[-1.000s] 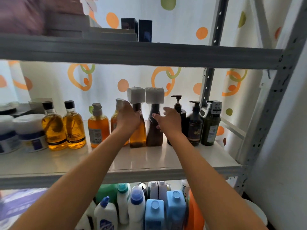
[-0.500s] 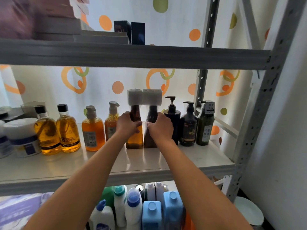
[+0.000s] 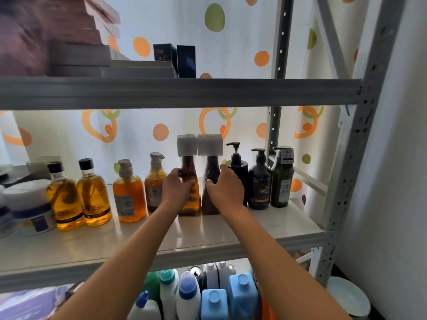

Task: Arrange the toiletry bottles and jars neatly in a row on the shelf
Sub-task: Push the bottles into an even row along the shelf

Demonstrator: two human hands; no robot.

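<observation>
On the middle shelf [image 3: 208, 232], I am gripping two upright, waisted bottles with white square caps: my left hand [image 3: 176, 189] is curling round the amber bottle [image 3: 191, 204], my right hand [image 3: 225, 190] round the brown bottle [image 3: 211, 167] touching it, mid-row.

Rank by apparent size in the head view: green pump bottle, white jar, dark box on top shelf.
1. white jar, though it sits nearest the camera
2. green pump bottle
3. dark box, partly hidden by the shelf edge
</observation>
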